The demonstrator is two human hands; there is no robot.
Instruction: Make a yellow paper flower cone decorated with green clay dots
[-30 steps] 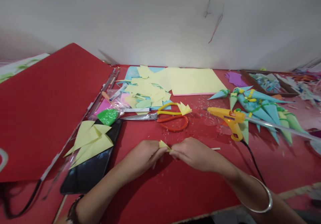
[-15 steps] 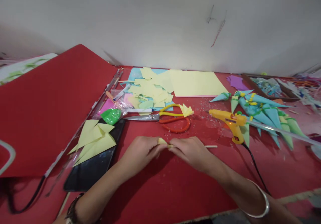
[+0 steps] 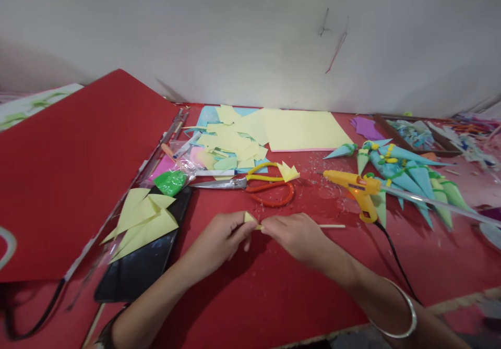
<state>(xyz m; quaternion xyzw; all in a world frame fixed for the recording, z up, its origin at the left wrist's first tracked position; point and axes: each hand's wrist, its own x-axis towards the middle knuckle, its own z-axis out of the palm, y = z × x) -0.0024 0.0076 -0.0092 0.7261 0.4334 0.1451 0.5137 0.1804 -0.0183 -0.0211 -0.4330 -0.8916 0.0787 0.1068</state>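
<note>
Between my fingers is a small piece of yellow paper (image 3: 249, 217), partly hidden. My left hand (image 3: 225, 239) is closed on it, thumb and fingers pinching. My right hand (image 3: 295, 237) is closed around a thin pale stick (image 3: 332, 226), whose end juts out to the right; the rest is covered by the fingers. The two hands nearly meet just above the red table. Beyond them lie scissors (image 3: 235, 183) with yellow and red handles, a yellow paper scrap (image 3: 288, 171) resting on the yellow loop. To the right stands a yellow glue gun (image 3: 354, 184) with a clear glue stick in its back.
Cut yellow paper pieces (image 3: 144, 221) rest on a black phone-like slab (image 3: 129, 276) at left. Behind are yellow scraps (image 3: 227, 137) and a yellow sheet (image 3: 303, 131). Blue and green paper cones (image 3: 415, 179) lie right, near a brown tray (image 3: 446, 143). A red board (image 3: 90, 166) leans left.
The fingers of both hands have shifted slightly on the paper and stick, and a little more of the stick shows at right. The whole view has drifted slightly.
</note>
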